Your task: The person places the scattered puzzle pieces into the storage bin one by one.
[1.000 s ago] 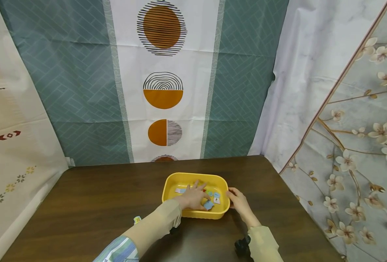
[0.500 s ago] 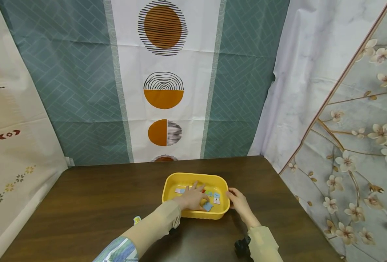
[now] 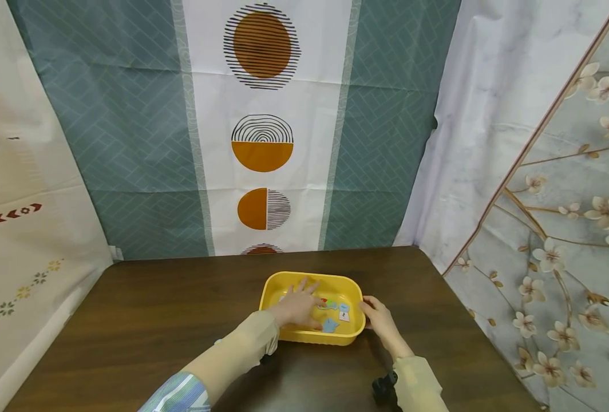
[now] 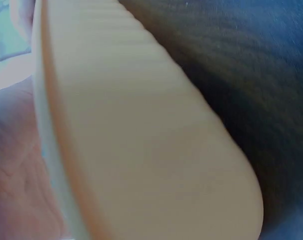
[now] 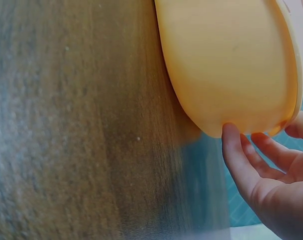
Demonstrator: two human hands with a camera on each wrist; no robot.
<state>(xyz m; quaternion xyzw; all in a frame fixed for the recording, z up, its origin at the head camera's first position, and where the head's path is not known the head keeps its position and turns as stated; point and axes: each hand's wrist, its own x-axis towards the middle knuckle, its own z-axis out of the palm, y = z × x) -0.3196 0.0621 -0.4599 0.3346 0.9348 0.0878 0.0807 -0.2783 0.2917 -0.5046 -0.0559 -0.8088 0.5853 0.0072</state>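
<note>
A yellow plastic basin (image 3: 312,339) stands on the dark wooden table, with several small flat coloured pieces inside. Among them are a light blue piece (image 3: 330,325), a white piece with a dark mark (image 3: 344,316) and a green piece (image 3: 331,304). My left hand (image 3: 296,307) reaches over the near left of the basin, fingers spread above the pieces; whether it touches any is unclear. At the basin's right end, my right hand (image 3: 379,317) holds the wall, its fingers (image 5: 232,142) against the outside and the thumb near the rim. In the left wrist view the basin's side hides most of that hand.
A small piece (image 3: 218,341) lies on the table, mostly hidden behind the left forearm. Dark wooden tabletop (image 3: 181,303) surrounds the basin. Patterned cloths hang behind and at both sides, the green and white one (image 3: 387,171) along the far edge.
My left hand has shifted slightly left, uncovering more of the light blue piece. The left forearm now hides most of the small piece on the table. My right hand keeps its place on the basin.
</note>
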